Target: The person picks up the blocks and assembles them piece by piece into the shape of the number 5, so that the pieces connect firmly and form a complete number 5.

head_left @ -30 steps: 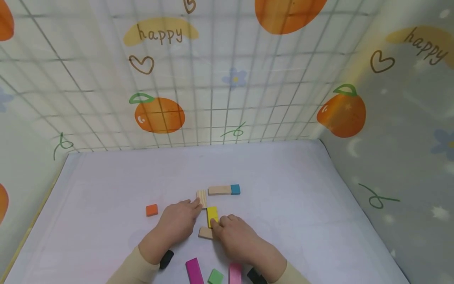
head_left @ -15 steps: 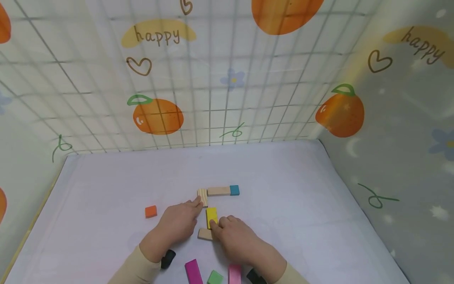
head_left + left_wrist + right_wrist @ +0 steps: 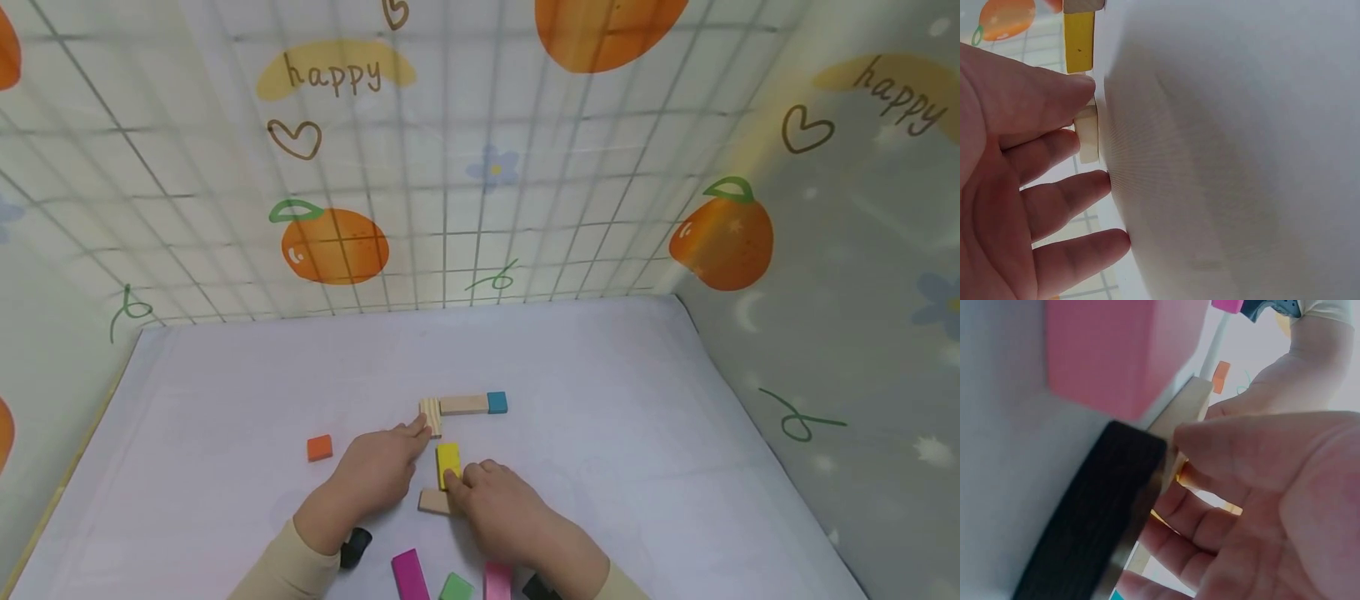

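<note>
Yellow block (image 3: 448, 458) lies flat in the middle of the bench (image 3: 637, 467), between the two hands, its near end at or almost against a plain wooden block (image 3: 434, 502) set crosswise. The right hand (image 3: 501, 508) is bent over this pair: one fingertip rests on the yellow block's near right part and, in the right wrist view, the thumb touches the plain wooden block, though I cannot tell whether the fingers pinch either piece. The left hand (image 3: 375, 473) reaches in from the left with fingers relaxed and fairly straight, its fingertips touching a striped wooden block (image 3: 432, 417) just beyond the yellow one, a small gap between them. Right of the striped block's far end, and close against it, runs another wooden block (image 3: 463, 405), with a small blue block (image 3: 497, 403) touching its right end. An orange block (image 3: 319, 447) sits apart on the left. Along the near edge are a magenta block (image 3: 410, 575), a small green block (image 3: 456, 587) and a pink block (image 3: 498, 581), in order from left to right; the right wrist view shows a black piece (image 3: 1091, 512) beside the pink one. Beyond the bench hangs a pale curtain (image 3: 570, 183) printed with oranges and hearts.
</note>
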### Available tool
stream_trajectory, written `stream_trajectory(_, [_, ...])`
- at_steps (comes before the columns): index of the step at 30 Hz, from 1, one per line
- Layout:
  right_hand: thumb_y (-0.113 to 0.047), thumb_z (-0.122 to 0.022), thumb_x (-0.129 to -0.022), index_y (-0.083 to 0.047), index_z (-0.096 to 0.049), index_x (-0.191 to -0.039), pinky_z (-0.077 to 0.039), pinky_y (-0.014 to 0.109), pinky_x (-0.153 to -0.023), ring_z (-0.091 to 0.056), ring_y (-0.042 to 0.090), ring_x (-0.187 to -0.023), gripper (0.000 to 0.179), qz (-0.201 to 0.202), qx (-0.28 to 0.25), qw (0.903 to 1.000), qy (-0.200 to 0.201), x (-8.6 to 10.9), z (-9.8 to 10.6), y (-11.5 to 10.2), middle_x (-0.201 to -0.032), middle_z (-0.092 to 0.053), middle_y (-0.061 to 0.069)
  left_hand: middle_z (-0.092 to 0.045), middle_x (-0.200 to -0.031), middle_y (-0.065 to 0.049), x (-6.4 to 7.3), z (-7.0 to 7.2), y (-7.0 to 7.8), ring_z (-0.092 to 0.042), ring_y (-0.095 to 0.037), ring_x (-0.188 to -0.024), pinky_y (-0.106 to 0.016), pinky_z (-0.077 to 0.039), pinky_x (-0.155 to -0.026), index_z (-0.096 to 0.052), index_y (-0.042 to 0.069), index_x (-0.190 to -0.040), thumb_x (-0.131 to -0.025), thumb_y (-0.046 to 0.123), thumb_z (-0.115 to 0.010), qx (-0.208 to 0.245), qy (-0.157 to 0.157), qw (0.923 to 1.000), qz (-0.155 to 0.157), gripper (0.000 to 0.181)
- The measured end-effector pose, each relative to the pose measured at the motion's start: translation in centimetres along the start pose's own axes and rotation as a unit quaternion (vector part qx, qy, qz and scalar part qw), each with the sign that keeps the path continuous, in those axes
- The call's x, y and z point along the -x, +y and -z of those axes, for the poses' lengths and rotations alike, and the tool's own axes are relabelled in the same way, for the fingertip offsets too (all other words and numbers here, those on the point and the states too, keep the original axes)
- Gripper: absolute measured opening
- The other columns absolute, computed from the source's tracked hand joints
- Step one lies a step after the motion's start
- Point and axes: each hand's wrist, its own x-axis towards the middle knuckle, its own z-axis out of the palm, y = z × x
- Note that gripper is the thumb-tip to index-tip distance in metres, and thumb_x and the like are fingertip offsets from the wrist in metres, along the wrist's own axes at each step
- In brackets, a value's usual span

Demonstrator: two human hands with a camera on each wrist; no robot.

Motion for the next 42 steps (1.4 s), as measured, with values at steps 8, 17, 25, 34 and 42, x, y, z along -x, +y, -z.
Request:
stream_trajectory(8, [-0.029, -0.065, -0.097, -0.020, -0.056, -0.145, -0.046, 0.028, -0.083, -0.043, 0.010, -0.088, 0.050, 0.001, -0.029, 0.9995, -0.013, 0.1, -0.2, 0.3, -0.095, -0.055, -0.006, -0.048, -0.155, 0.001, 0.1, 0.5, 0.2, -0.055, -0.020, -0.136, -0.040, -0.053, -0.102, -0.056, 0.015, -0.145, -0.094, 0.019, -0.068, 0.010, -0.015, 0.9998, 0.000, 0.052])
stream_trajectory(17, [-0.052, -0.071, -0.090, -0.025, -0.056, -0.145, -0.045, 0.025, -0.080, -0.044, 0.009, -0.090, 0.063, -0.016, -0.054, 0.9981, -0.026, -0.3, -0.5, 0.4, -0.098, -0.054, -0.008, -0.045, -0.157, 0.002, 0.3, 0.6, 0.1, -0.052, -0.021, -0.139, -0.041, -0.050, -0.106, -0.053, 0.017, -0.148, -0.095, 0.020, -0.068, 0.015, -0.020, 0.9997, 0.003, 0.055])
stream_trajectory(25, [-0.054, -0.060, -0.097, -0.024, -0.055, -0.146, -0.050, 0.034, -0.095, -0.053, 0.010, -0.098, 0.058, -0.021, -0.084, 0.9961, -0.017, -0.1, 0.0, 0.4, -0.111, -0.063, -0.006, -0.036, -0.163, 0.004, 0.5, 0.3, -0.1, -0.044, -0.022, -0.145, -0.043, -0.047, -0.109, -0.043, 0.019, -0.155, -0.098, 0.021, -0.065, 0.047, -0.049, 0.9976, 0.014, 0.061])
stream_trajectory(34, [-0.045, -0.051, -0.103, -0.022, -0.053, -0.147, -0.044, 0.052, -0.111, -0.052, 0.022, -0.138, 0.050, -0.040, -0.114, 0.9926, -0.006, 0.2, 0.7, 1.1, -0.151, -0.054, -0.003, -0.036, -0.163, 0.005, 3.1, 0.5, 1.4, -0.041, -0.021, -0.147, -0.046, -0.047, -0.109, -0.046, 0.022, -0.153, -0.099, 0.031, -0.063, 0.034, -0.054, 0.9979, -0.014, 0.058])
stream_trajectory(42, [-0.035, -0.051, -0.105, -0.025, -0.046, -0.153, -0.040, 0.062, -0.111, -0.041, 0.024, -0.147, 0.049, -0.019, -0.091, 0.9948, -0.042, 0.1, -0.1, 1.1, -0.163, -0.036, -0.006, -0.041, -0.160, 0.003, 5.0, -0.2, 3.0, -0.041, -0.026, -0.147, -0.058, -0.043, -0.109, -0.052, 0.020, -0.149, -0.097, 0.039, -0.064, 0.044, -0.073, 0.9952, -0.046, 0.057])
